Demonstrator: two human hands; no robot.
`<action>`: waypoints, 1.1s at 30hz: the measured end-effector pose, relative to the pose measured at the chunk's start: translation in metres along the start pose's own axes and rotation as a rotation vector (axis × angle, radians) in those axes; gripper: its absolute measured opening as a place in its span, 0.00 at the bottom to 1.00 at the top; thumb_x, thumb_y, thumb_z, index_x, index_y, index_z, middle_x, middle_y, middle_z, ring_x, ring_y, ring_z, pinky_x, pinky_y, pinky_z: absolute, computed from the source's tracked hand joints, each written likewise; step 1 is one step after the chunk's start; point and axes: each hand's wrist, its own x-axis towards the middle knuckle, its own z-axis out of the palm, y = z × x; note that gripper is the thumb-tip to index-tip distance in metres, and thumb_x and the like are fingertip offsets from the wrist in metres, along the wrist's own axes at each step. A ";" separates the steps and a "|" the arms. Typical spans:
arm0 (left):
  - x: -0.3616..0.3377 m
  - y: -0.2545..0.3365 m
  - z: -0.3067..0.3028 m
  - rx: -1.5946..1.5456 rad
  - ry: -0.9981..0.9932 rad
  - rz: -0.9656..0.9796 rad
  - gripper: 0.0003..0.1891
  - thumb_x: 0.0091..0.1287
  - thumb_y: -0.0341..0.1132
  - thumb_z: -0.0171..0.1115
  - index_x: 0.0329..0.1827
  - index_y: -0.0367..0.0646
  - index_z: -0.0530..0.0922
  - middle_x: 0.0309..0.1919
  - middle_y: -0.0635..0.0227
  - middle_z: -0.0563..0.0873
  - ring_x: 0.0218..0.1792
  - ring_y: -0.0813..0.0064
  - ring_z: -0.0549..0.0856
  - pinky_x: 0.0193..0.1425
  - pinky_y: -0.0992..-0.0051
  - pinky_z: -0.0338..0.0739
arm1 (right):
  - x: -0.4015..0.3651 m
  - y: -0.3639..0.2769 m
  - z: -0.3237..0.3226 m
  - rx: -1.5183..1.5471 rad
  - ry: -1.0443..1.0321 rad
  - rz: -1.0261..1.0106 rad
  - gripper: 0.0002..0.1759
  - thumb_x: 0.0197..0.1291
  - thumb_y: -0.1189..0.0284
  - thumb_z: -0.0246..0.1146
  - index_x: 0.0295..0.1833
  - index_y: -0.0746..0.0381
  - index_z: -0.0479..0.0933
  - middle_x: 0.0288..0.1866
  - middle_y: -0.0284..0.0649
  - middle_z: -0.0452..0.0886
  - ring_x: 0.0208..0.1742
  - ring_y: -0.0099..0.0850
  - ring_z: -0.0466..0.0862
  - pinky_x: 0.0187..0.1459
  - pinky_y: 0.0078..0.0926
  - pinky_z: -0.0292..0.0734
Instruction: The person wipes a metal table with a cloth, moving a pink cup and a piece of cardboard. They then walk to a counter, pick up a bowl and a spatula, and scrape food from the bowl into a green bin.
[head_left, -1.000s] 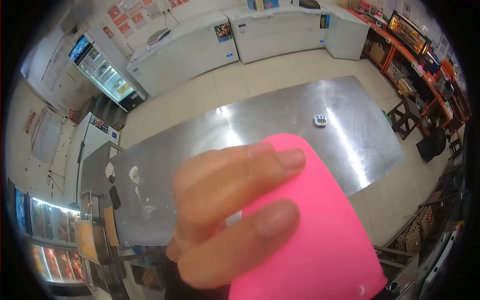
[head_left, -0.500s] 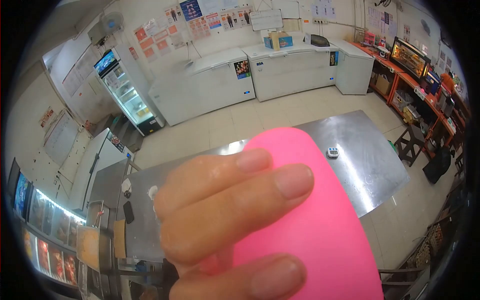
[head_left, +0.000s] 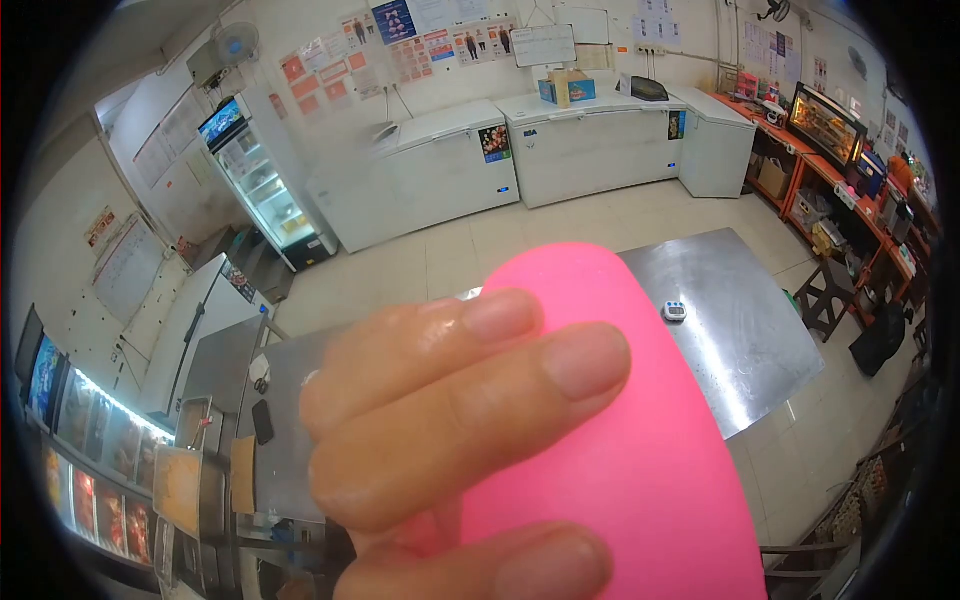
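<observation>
Very close to the camera, my left hand [head_left: 450, 420] reaches in from the lower left. Its bent fingers press on the near face of a smooth, bright pink object [head_left: 640, 450] with a rounded top; I cannot make out what kind of thing it is. Two fingers lie side by side across it, and another digit shows lower down, nails toward me. The object's lower end runs out of the frame. My right hand is not in view. Behind them stretches a steel table [head_left: 700, 270], partly hidden, with a small white timer [head_left: 674, 312] on it.
White chest freezers [head_left: 600, 155] line the far wall. A glass-door fridge [head_left: 265, 190] stands left of them. A dark phone-like thing [head_left: 262, 422] lies on the table's left part. Beyond the table's right end are a dark stool [head_left: 828, 300] and orange shelving [head_left: 800, 170].
The room has shifted slightly down and right in view as the camera moved. My left hand stays on the pink object, nearly unchanged in position.
</observation>
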 end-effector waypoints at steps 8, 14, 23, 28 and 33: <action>0.006 -0.056 0.038 -0.078 -0.093 0.435 0.21 0.69 0.43 0.67 0.57 0.39 0.77 0.45 0.53 0.89 0.42 0.62 0.87 0.44 0.67 0.79 | 0.001 0.004 0.006 -0.009 -0.058 0.030 0.34 0.49 0.68 0.73 0.67 0.44 0.80 0.58 0.43 0.78 0.59 0.44 0.77 0.60 0.47 0.69; -0.101 -0.145 0.036 -0.270 -0.189 -0.281 0.29 0.69 0.40 0.71 0.68 0.34 0.74 0.54 0.55 0.85 0.54 0.61 0.86 0.57 0.63 0.80 | -0.001 -0.005 0.027 0.046 0.002 0.058 0.32 0.53 0.74 0.70 0.67 0.45 0.79 0.57 0.48 0.81 0.59 0.47 0.80 0.63 0.49 0.68; -0.305 -0.327 0.024 0.126 -0.188 -0.802 0.36 0.63 0.26 0.77 0.72 0.34 0.66 0.65 0.55 0.77 0.64 0.64 0.81 0.69 0.64 0.76 | 0.009 -0.059 0.046 0.168 -0.190 -0.083 0.20 0.63 0.67 0.63 0.61 0.43 0.81 0.47 0.41 0.83 0.49 0.43 0.84 0.52 0.48 0.75; -0.347 -0.344 -0.004 0.288 -0.066 -0.946 0.37 0.64 0.26 0.75 0.73 0.33 0.63 0.65 0.51 0.77 0.62 0.61 0.83 0.67 0.62 0.80 | 0.021 0.039 0.006 0.001 -0.225 0.249 0.17 0.69 0.65 0.58 0.60 0.39 0.82 0.43 0.44 0.84 0.46 0.44 0.85 0.47 0.41 0.79; -0.353 -0.355 -0.024 0.270 -0.024 -0.935 0.37 0.65 0.26 0.74 0.73 0.33 0.62 0.65 0.50 0.76 0.62 0.59 0.83 0.65 0.61 0.82 | 0.047 0.109 -0.008 -0.291 0.207 0.567 0.24 0.63 0.72 0.65 0.66 0.47 0.79 0.57 0.49 0.81 0.55 0.49 0.81 0.56 0.51 0.74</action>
